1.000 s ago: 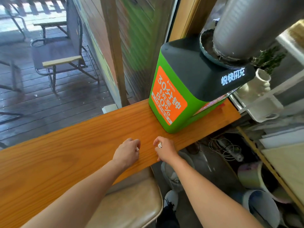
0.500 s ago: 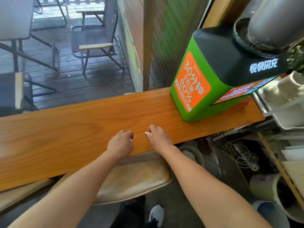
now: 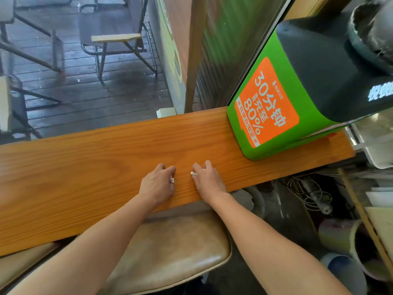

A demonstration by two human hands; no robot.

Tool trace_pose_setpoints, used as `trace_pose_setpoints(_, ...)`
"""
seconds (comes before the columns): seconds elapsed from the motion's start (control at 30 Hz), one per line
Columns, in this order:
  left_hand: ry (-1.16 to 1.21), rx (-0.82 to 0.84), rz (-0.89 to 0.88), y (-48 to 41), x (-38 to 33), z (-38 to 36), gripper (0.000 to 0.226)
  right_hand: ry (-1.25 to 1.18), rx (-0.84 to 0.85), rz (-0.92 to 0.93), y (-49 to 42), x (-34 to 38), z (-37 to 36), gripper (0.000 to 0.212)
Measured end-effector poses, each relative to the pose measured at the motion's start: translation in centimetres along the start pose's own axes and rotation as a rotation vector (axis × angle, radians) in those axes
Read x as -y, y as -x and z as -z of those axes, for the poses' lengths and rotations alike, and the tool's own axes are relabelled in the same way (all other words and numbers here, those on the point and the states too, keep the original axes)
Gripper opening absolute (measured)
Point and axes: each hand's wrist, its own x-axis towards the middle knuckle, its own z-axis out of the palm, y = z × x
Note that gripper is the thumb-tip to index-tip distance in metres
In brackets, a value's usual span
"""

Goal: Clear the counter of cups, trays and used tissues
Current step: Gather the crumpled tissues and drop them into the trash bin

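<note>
On the near half of the worktop [image 3: 85, 177], toward its front edge, both hands rest knuckles-up, close together but apart. Left hand [image 3: 158, 185]: fingers curled narrow, a small white scrap [image 3: 172, 180] pinched at the thumb side; probably tissue, too small to confirm. Right hand [image 3: 207, 180]: fingers bent, flatter, a second white bit [image 3: 193, 173] under the index finger and thumb, touching the wood; whether it is gripped or only pressed down I cannot tell. No cups or trays visible on the worktop; only the green charging box [image 3: 276, 116] stands at the right end.

Risks, judged from this view:
- The scraps are tiny and light. A loose pinch could drop one, and a sweeping motion could push it over the front edge onto the stool [image 3: 170, 252] or into the clutter on the floor.
- Damp tissue may tear or roll, leaving crumbs on the wood.
- The right-hand bit lies flat, so the fingertips may slide over it rather than lift it.

Materials:
- Worktop: a long plank, orange-brown varnished wood with strong lengthwise grain, smooth and slightly glossy.
- Scraps: white, crumpled, irregular, soft-looking.
- Charging box: hard plastic, green body with rounded corners, black sloped top, orange label.
- Stool: tan padded seat, leather-like, with a worn sheen.
</note>
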Motion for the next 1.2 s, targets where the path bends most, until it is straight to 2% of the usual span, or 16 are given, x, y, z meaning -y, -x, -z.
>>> trace_pose_setpoints(0.17,-0.007,0.004,-0.028,-0.5,-0.9,0.6,0.010,-0.064,-0.002,-0.023,0.0,0.1,0.9,0.011)
trace_pose_setpoints(0.53,-0.057,-0.027,-0.132,0.1,-4.6,1.3,0.016,-0.118,-0.058,-0.056,3.2,-2.3,3.5,0.014)
trace_pose_setpoints(0.9,-0.096,-0.011,-0.388,6.2,-18.4,0.1,0.027,-0.231,-0.223,-0.265,16.9,-10.6,7.5,0.018)
trace_pose_setpoints(0.97,-0.098,-0.014,-0.421,8.2,-20.5,-0.2,0.023,-0.240,-0.264,-0.300,20.0,-12.3,7.5,0.018)
trace_pose_setpoints(1.07,-0.102,-0.017,-0.428,10.2,-21.9,-0.7,0.010,-0.286,-0.290,-0.318,23.3,-14.5,6.8,0.019)
trace_pose_setpoints(1.2,-0.150,0.012,-0.395,11.5,-22.5,-2.2,0.011,-0.311,-0.301,-0.369,25.3,-15.6,5.4,0.018)
